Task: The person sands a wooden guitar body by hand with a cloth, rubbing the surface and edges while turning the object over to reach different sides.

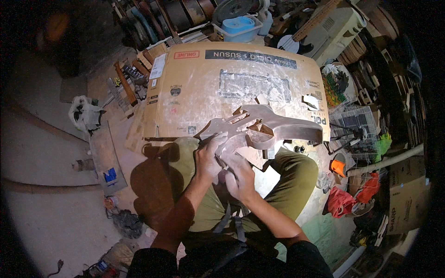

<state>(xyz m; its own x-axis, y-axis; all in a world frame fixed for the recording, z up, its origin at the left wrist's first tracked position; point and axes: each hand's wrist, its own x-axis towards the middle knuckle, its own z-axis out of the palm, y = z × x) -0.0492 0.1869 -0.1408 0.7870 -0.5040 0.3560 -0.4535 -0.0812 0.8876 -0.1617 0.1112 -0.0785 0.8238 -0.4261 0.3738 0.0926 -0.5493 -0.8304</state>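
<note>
A dusty brown-grey electric guitar body [292,126], with cut-out slots and a large opening, lies tilted over my lap and the near edge of the cardboard. My left hand [208,156] is closed on its lower left edge, fingers over the top face. Close beside it, my right hand [239,176] presses against the same edge with curled fingers. Pale dust coats both hands. Whatever the right fingers may pinch is hidden.
A flattened cardboard box [194,88], streaked with white dust, lies ahead of me. Beyond it stands a clear tub with a blue bowl [238,24]. At right are a wire rack [361,127], an orange cup-like object [338,167] and red bags [340,202]. Wooden tools [124,83] lie at left.
</note>
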